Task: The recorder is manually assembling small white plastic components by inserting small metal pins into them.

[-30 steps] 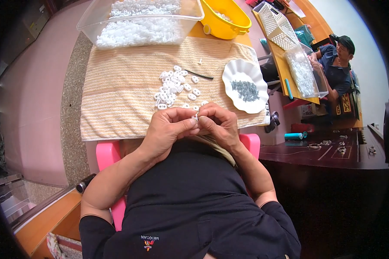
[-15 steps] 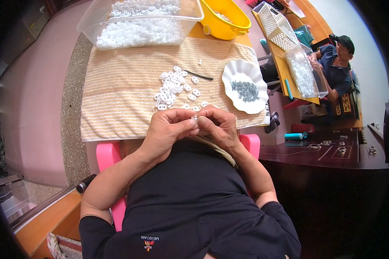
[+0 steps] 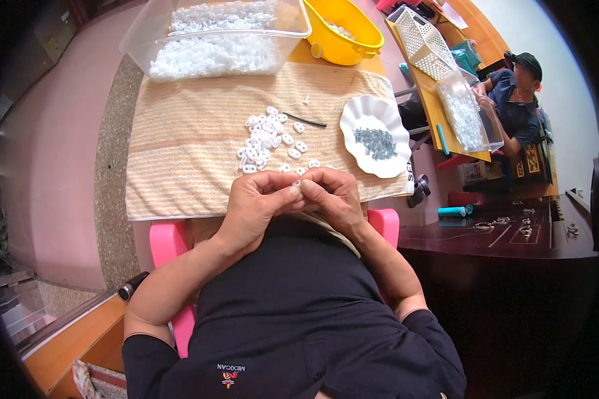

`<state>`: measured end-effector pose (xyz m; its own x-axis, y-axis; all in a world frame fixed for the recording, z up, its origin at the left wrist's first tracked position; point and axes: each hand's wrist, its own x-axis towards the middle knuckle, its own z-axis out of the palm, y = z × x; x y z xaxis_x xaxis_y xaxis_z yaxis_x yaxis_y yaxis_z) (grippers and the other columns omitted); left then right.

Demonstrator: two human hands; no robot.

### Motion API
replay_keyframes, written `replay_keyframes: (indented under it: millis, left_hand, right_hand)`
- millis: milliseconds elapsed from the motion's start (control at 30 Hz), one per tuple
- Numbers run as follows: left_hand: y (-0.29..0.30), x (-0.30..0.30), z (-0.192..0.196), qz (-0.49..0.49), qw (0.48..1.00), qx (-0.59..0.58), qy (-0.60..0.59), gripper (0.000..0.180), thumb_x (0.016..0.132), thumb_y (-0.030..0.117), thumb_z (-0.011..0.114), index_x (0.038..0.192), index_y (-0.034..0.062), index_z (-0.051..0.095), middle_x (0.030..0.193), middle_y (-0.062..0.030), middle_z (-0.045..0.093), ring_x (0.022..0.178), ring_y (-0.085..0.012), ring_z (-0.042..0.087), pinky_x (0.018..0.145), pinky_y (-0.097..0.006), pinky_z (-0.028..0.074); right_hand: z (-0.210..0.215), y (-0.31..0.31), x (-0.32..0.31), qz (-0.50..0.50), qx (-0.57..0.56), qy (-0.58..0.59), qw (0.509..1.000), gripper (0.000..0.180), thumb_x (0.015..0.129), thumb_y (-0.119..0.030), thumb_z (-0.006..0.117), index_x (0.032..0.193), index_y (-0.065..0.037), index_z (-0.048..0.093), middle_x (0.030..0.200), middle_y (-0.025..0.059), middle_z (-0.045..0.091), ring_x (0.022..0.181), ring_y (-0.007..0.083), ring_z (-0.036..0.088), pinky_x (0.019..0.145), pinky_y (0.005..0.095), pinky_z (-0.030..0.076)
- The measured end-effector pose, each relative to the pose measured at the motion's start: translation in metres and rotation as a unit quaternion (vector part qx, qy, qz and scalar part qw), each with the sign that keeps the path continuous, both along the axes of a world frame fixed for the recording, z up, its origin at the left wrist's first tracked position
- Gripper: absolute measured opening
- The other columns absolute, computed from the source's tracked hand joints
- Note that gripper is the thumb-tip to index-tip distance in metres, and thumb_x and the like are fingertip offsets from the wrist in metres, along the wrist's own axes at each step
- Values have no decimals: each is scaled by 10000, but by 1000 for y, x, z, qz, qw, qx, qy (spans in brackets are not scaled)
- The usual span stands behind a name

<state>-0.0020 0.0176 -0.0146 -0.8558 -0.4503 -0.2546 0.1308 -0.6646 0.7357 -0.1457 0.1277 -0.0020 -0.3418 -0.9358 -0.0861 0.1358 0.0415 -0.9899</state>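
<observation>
Over the near edge of the striped towel (image 3: 180, 153), my left hand (image 3: 256, 199) and my right hand (image 3: 333, 194) meet with thumbs and fingertips pinched together. Between them is a small white plastic piece (image 3: 299, 185), mostly covered by the fingers. Just beyond lies a loose pile of white oval plastic pieces with two holes (image 3: 263, 141), several of them scattered toward my right hand. A thin black stick (image 3: 306, 121) lies beside the pile. To the right, a white scalloped dish (image 3: 357, 110) holds small dark grey bits.
At the back stand a clear plastic bin (image 3: 136, 50) full of white pieces and a yellow tub (image 3: 363, 50). A tiny white part (image 3: 306, 100) lies on the towel. Pink chair arms (image 3: 168, 241) flank me. Off right, a person (image 3: 516, 100) sits at another table.
My hands stay pinched together at nearly the same place, with the fingertips slightly shifted and the small piece now more covered. The whole view has moved a little.
</observation>
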Motion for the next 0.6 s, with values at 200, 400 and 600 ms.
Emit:
replay_keyframes:
  millis: [200,400,600]
  left_hand:
    - [-1,0,5,5,999,30,12,191,879,49,652,1049,-39,633,891,-91,674,777,-133,651,744,-258,560]
    - [-2,0,6,1,999,41,15,180,883,49,650,1038,-40,628,885,-88,671,778,-127,646,741,-251,555]
    - [-2,2,9,-3,999,44,16,174,882,44,648,1036,-35,628,886,-87,671,787,-129,644,753,-260,556]
  right_hand:
    - [-1,-1,-6,13,-12,22,1000,145,942,-89,589,970,48,628,854,56,659,756,92,630,689,222,530]
    - [4,0,-6,4,2,28,1000,117,913,-65,628,949,45,647,889,40,639,810,79,587,713,209,487]
    - [11,-1,-7,3,15,31,999,94,897,-41,641,931,46,647,877,45,642,784,84,598,689,212,502]
